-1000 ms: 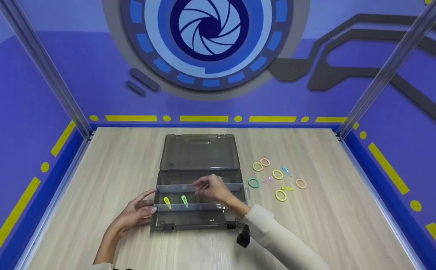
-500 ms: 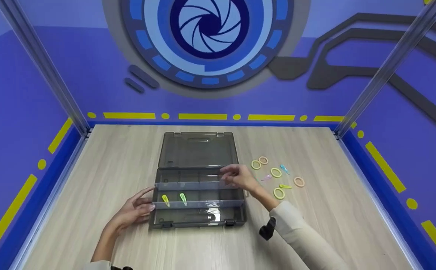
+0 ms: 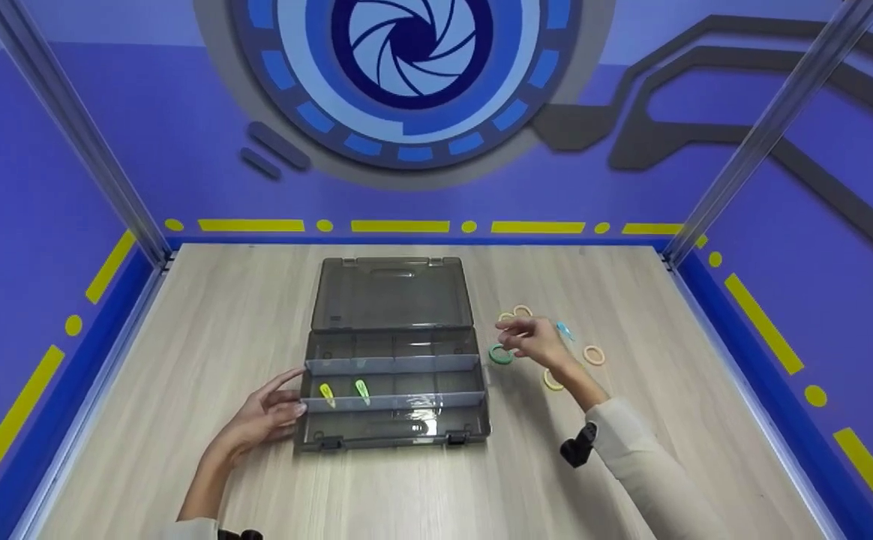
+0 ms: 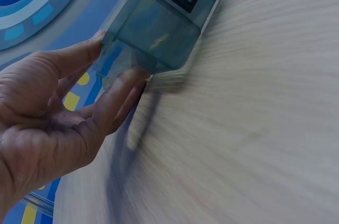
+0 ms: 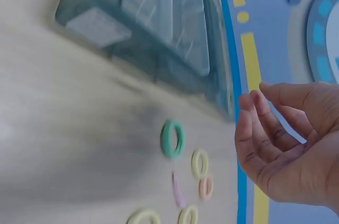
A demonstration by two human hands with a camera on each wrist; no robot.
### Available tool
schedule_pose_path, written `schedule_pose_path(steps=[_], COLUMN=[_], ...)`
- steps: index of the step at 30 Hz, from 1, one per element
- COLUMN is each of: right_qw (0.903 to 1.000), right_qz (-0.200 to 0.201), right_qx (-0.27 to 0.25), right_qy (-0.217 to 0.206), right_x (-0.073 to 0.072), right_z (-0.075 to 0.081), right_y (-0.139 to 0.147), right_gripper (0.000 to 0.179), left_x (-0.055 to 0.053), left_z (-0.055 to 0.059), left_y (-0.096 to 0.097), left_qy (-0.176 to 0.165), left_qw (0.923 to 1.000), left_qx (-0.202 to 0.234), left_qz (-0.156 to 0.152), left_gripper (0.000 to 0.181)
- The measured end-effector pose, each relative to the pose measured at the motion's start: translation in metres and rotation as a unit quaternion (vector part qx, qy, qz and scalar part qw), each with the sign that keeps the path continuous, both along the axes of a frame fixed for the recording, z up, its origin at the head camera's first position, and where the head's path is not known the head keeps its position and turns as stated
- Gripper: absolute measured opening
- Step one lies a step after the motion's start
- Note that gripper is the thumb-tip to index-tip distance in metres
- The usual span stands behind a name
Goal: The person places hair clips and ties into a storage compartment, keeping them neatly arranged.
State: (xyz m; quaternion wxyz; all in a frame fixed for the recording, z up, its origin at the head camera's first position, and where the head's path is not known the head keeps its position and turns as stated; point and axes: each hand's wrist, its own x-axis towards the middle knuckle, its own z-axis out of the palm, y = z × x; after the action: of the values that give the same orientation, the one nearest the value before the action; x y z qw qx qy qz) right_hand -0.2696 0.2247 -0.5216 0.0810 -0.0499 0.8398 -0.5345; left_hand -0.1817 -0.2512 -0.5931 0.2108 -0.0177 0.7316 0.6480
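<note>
A smoky translucent compartment box (image 3: 474, 420) lies with its lid (image 3: 391, 296) folded back. A yellow hair clip (image 3: 327, 395) and a green hair clip (image 3: 362, 392) sit in separate cells of its middle row. My left hand (image 3: 260, 416) rests against the box's left side, fingertips and thumb touching its end wall. Over the loose hair ties on the right hovers my right hand (image 3: 538, 343), fingers loosely bent and nothing between them. Below it shows a green hair tie (image 5: 167, 140). In the right wrist view, a pink hair clip (image 5: 178, 189) lies nearby.
Around the right hand lie a peach hair tie (image 3: 586, 355), a yellow hair tie (image 3: 547, 381) and a blue hair clip (image 3: 565, 331). More ties are partly hidden behind that hand. Blue printed walls (image 3: 406, 202) and metal posts (image 3: 759, 127) surround the wooden table (image 3: 241, 300).
My right hand has moved rightward from above the box's middle row to over the loose hair ties. The left hand has stayed at the box's side. The head view has shifted slightly.
</note>
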Motion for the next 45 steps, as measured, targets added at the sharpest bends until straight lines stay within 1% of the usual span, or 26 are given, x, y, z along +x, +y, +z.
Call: schedule_pose_path(steps=[2, 5, 7, 15, 20, 26, 30, 34, 39, 42, 45], right_qw=[0.9998, 0.9995, 0.9993, 0.9978, 0.996, 0.9952, 0.9941, 0.9926, 0.9921, 0.9927, 0.9927], right_qz=[-0.017, -0.03, -0.03, -0.048, -0.059, -0.05, -0.042, -0.045, -0.06, -0.058, -0.062], right_qx=[0.002, 0.009, 0.021, 0.044, 0.067, 0.085, 0.098, 0.108, 0.107, 0.101, 0.099], right_qy=[-0.006, -0.008, -0.006, -0.014, -0.008, -0.001, 0.02, 0.034, 0.029, 0.03, 0.032], right_x=[0.0, 0.001, 0.002, 0.01, 0.006, 0.002, 0.003, 0.01, 0.016, 0.017, 0.02], right_z=[-0.001, -0.005, -0.009, -0.026, -0.036, -0.048, -0.052, -0.051, -0.047, -0.047, -0.047], right_y=[0.01, 0.026, 0.037, 0.078, 0.09, 0.099, 0.1, 0.1, 0.1, 0.101, 0.103], right_gripper=[0.028, 0.028, 0.028, 0.028, 0.026, 0.024, 0.022, 0.02, 0.023, 0.025, 0.026], left_x=[-0.001, -0.003, -0.003, -0.001, -0.002, -0.002, -0.004, -0.001, -0.002, -0.004, -0.001], left_z=[0.002, 0.004, 0.004, 0.002, 0.003, 0.004, 0.004, 0.005, 0.009, 0.008, 0.006], left_y=[0.001, 0.0, 0.0, 0.001, 0.0, 0.001, 0.0, 0.0, 0.003, 0.005, 0.005], left_qy=[0.001, 0.003, 0.004, 0.005, 0.0, -0.02, -0.016, -0.015, -0.013, -0.01, -0.013], left_qw=[1.0, 1.0, 0.9999, 0.9998, 0.9998, 0.9998, 0.9997, 0.9993, 0.9996, 0.9998, 0.9998], left_qx=[-0.003, -0.007, -0.009, -0.015, -0.012, -0.009, -0.001, 0.005, -0.003, -0.011, -0.01], left_qz=[-0.001, -0.002, -0.004, -0.014, -0.014, -0.005, -0.019, -0.033, -0.026, -0.014, -0.007], left_gripper=[0.077, 0.076, 0.076, 0.077, 0.077, 0.076, 0.073, 0.069, 0.066, 0.064, 0.064])
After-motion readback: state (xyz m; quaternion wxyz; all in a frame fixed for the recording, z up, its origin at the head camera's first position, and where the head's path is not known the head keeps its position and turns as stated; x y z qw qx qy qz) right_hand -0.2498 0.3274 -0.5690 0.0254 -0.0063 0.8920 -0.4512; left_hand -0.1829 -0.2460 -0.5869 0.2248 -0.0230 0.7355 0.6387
